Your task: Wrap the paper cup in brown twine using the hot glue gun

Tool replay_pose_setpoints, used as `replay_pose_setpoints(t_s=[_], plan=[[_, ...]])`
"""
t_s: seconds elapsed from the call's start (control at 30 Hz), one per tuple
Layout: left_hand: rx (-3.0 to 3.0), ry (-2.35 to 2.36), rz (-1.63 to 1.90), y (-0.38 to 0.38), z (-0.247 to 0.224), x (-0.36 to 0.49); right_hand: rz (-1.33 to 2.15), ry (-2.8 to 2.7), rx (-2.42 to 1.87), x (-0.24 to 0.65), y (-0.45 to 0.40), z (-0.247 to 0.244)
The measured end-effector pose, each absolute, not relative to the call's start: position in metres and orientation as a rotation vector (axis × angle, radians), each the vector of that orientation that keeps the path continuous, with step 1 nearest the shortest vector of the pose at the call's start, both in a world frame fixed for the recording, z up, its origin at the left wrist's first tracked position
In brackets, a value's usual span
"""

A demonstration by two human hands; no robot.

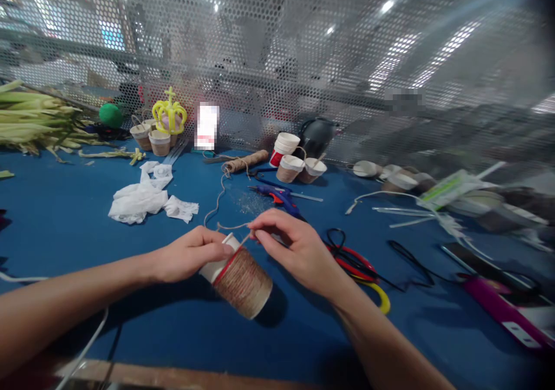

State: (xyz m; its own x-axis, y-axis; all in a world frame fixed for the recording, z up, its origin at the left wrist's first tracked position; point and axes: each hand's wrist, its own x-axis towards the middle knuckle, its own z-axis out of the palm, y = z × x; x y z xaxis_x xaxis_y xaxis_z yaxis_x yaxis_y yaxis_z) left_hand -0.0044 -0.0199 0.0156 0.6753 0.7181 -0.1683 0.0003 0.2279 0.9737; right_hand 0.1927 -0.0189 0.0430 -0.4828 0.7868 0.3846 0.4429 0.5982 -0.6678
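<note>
Tilted over the near middle of the table is a paper cup (243, 283), wrapped round most of its side with brown twine; a red band and white paper show near its rim. My left hand (193, 254) grips the cup by the rim, thumb on the outside. Just above the cup, my right hand (290, 245) pinches a strand of twine (234, 227) between thumb and fingertips. This strand runs from the cup's wrapped edge to the fingers, then loops back across the table toward a twine roll (247, 162).
A blue glue gun (277, 196) lies beyond my right hand. Red-and-yellow-handled scissors (377, 294) and black cable are to its right. Crumpled white paper (139, 201) sits left. Behind are wrapped cups (290, 168), a yellow crown (170, 114), and a purple power strip (505, 312) at right.
</note>
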Motion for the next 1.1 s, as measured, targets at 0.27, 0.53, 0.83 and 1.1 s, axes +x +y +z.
replay_pose_setpoints(t_s=[0.27,0.53,0.83,1.1], plan=[[1.257,0.766,0.538,-0.019,0.017,-0.002,0.403,-2.195,-0.868,0.194,-0.018,0.043],[1.219,0.863,0.542,-0.017,0.019,0.002,0.259,-2.161,-0.825,0.194,-0.022,0.044],[1.176,0.897,0.535,-0.017,0.019,0.003,0.194,-2.176,-0.855,0.194,-0.016,0.038],[1.212,0.845,0.535,-0.019,0.021,0.002,0.249,-2.191,-0.899,0.192,-0.013,0.031]])
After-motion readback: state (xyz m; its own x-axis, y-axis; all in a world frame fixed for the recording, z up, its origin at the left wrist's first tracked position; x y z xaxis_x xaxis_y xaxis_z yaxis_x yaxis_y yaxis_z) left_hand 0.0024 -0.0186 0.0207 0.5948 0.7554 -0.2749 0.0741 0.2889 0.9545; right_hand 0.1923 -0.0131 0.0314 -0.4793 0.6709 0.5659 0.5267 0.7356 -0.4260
